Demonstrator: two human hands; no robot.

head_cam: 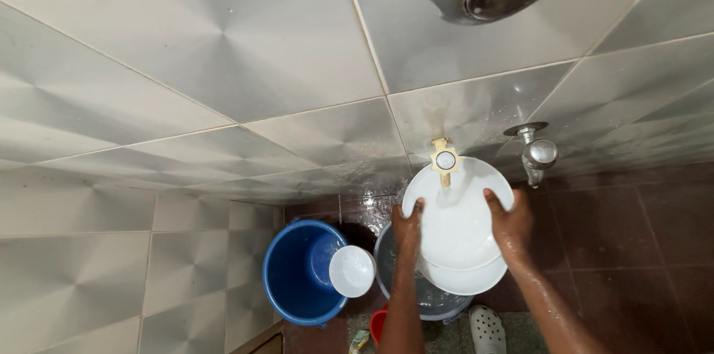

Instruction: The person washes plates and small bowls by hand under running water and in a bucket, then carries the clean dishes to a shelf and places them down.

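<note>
Wet hands [407, 229] [511, 226] gripping 2 white plates [455, 227]

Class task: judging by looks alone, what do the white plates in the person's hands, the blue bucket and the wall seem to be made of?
White plates: probably glazed ceramic or melamine; smooth, even, wet sheen.
Blue bucket: plastic, by its uniform colour and thin moulded rim.
Wall: glossy ceramic tiles, with grout lines and soft reflections.

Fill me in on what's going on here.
A person holds a stack of white plates in both hands, left hand and right hand on opposite rims, under a wall tap. Below sits a grey basin; beside it, a blue bucket with a white lid resting on its rim.
</note>
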